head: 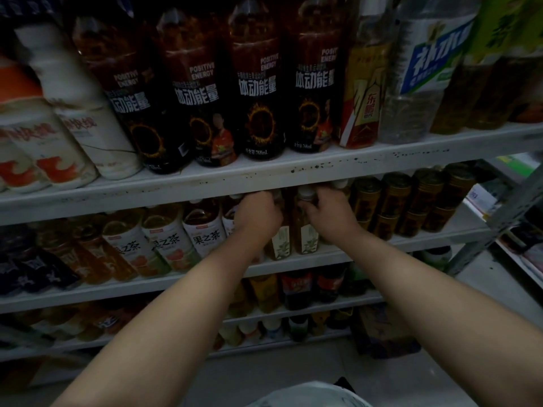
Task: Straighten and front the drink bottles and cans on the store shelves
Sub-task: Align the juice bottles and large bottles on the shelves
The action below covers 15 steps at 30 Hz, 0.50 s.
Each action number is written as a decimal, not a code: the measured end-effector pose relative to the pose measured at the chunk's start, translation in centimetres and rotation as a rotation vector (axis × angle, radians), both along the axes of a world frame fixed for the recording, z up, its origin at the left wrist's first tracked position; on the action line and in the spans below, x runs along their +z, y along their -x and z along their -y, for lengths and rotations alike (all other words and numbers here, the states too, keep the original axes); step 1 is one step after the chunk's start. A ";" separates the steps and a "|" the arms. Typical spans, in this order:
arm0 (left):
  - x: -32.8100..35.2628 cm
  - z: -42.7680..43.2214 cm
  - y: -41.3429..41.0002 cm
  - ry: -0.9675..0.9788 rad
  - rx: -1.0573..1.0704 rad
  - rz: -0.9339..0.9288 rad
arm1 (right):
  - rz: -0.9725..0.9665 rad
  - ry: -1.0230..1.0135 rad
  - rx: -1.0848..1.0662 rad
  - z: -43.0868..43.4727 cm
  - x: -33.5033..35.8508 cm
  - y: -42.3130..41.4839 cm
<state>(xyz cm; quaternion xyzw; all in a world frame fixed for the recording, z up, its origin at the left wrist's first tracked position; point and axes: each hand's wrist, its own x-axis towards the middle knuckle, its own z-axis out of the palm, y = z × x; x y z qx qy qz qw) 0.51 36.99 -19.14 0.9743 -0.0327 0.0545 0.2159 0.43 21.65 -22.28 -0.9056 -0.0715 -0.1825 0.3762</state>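
Left hand (258,214) is curling over the top of the left bottle (279,245), fingers wrapped round its neck. That bottle's cap is hidden under the hand. Right hand (329,214) is gripping the neck of the right bottle (309,239). Its white cap (307,194) is showing just past the fingers.

Both bottles are standing at the front of the middle shelf (367,254), just beside each other and roughly upright. Each is slim and filled with amber liquid. Each is wearing a pale label with a green sprig on the lower body.

Same shelf, left to right:
- Tea bottles (202,233) with white labels are sitting in a row left of the hands, the nearest partly behind the left wrist.
- The two held bottles are sitting in the middle.
- Gold cans (411,201) are standing two high to the right of the right hand.

Top shelf (205,183), left to right:
- White milk bottles (73,113) are blurring at the edge of view.
- Four dark energy bottles (255,83) are facing forward, labels readable.
- A gold bottle (364,92) is standing next to them.
- A clear water bottle (417,69) with a blue label is standing right of the gold bottle.

Lower shelves are holding more drinks, too dim to sort.
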 end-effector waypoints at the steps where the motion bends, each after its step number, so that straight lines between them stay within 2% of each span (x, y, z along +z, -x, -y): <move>1: 0.1 -0.2 -0.1 0.026 -0.006 -0.026 | -0.009 -0.007 0.002 -0.1 0.0 -0.1; 4: 0.2 -0.8 -0.2 0.082 -0.050 -0.041 | -0.031 -0.012 0.006 -0.3 0.2 -0.2; 7: 0.2 -0.9 0.3 0.102 -0.102 0.026 | -0.053 -0.053 0.025 -0.8 0.4 -0.2; 11: -0.3 -0.8 0.6 0.006 -0.129 0.078 | -0.085 -0.104 0.026 -0.9 0.5 -0.3; 15: -0.8 -0.7 0.3 -0.009 -0.110 0.107 | -0.073 -0.105 0.000 -0.7 0.2 -0.3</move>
